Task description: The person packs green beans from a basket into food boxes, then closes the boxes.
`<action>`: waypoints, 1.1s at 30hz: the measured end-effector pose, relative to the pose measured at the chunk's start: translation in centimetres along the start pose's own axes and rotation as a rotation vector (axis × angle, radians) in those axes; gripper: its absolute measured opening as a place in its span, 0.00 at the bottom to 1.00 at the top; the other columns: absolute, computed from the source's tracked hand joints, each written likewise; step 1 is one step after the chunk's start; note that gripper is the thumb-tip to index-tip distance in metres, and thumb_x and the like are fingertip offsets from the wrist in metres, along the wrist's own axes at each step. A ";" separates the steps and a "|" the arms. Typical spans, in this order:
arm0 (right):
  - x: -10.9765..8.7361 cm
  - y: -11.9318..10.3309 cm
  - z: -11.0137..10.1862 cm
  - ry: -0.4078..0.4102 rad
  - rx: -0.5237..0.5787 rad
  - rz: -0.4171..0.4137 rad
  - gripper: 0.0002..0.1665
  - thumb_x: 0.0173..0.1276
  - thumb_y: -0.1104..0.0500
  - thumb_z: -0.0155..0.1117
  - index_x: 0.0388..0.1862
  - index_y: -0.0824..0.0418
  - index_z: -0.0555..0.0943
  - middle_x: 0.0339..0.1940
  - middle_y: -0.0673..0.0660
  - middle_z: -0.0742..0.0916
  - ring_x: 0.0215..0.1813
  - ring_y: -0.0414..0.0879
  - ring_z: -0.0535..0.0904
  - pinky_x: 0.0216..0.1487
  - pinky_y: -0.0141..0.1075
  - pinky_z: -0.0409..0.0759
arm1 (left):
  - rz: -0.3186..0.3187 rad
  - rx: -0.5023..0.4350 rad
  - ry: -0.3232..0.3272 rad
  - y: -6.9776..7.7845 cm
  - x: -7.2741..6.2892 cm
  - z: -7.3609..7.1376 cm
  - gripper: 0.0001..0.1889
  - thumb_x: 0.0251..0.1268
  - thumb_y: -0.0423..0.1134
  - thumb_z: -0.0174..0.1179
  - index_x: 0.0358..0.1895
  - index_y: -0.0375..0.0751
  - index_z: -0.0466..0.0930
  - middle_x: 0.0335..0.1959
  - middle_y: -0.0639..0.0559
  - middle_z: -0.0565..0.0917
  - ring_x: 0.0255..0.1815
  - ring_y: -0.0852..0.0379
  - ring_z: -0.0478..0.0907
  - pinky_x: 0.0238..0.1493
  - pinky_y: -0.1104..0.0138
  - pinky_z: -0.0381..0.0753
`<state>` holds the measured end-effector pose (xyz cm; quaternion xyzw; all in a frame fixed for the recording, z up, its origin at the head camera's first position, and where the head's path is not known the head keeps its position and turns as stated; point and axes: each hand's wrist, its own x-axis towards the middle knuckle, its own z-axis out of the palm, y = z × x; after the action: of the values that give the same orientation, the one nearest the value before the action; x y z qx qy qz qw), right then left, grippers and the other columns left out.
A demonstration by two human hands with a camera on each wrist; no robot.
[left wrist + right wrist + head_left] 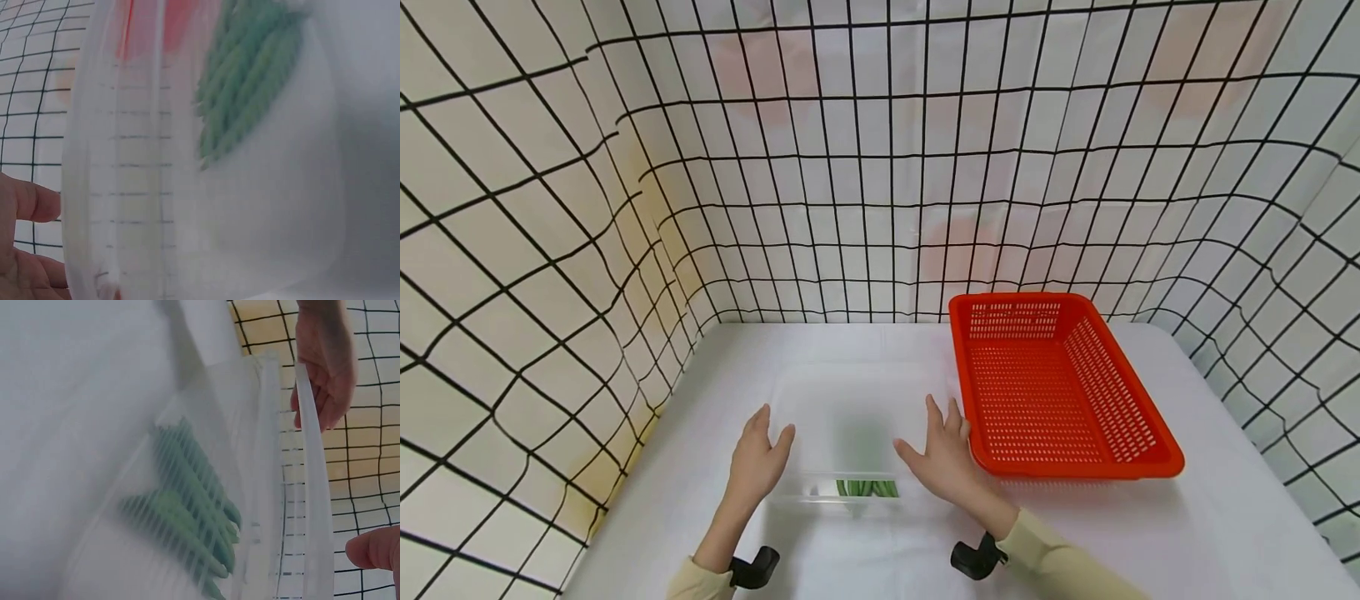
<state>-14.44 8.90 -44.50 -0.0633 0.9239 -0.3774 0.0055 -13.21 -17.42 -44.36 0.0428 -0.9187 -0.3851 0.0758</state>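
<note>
A translucent white plastic box with a lid stands on the table in front of me. Long green vegetables lie inside, blurred through its wall. Beside the box's left end is my left hand, thumb and fingers spread; in the left wrist view its thumb comes right up to the box's edge. On the other side my right hand also has its fingers spread, and its thumb shows a gap from the rim in the right wrist view. Neither hand grips anything.
A red perforated plastic basket sits at the right, its left wall close to my right fingertips. White cloth covers the table. Black wire grid fences the back and both sides.
</note>
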 end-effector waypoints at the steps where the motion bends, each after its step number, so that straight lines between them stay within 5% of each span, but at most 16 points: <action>1: -0.2 0.1 0.1 0.011 -0.006 -0.004 0.51 0.62 0.48 0.65 0.73 0.71 0.52 0.71 0.77 0.48 0.68 0.69 0.46 0.60 0.66 0.57 | -0.001 0.003 -0.001 -0.1 -0.2 0.2 0.32 0.71 0.41 0.51 0.67 0.17 0.54 0.65 0.22 0.59 0.63 0.27 0.60 0.59 0.39 0.61; 25: -2.8 1.0 1.3 0.070 0.040 -0.038 0.50 0.59 0.50 0.69 0.71 0.71 0.56 0.71 0.77 0.48 0.67 0.69 0.46 0.57 0.68 0.59 | 0.056 0.105 -0.002 -0.8 -2.5 1.5 0.33 0.70 0.38 0.53 0.66 0.15 0.53 0.66 0.22 0.58 0.64 0.27 0.59 0.59 0.40 0.63; 33: -3.1 1.4 1.4 0.116 -0.039 -0.107 0.48 0.60 0.53 0.70 0.70 0.74 0.58 0.70 0.78 0.49 0.67 0.70 0.47 0.57 0.65 0.61 | 0.111 0.172 0.009 -0.8 -2.8 1.8 0.35 0.69 0.38 0.55 0.66 0.13 0.52 0.66 0.20 0.56 0.65 0.27 0.56 0.60 0.41 0.61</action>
<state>-11.42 9.26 -46.60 -0.0908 0.9251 -0.3621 -0.0693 -10.75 -16.31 -46.46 0.0001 -0.9490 -0.3000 0.0973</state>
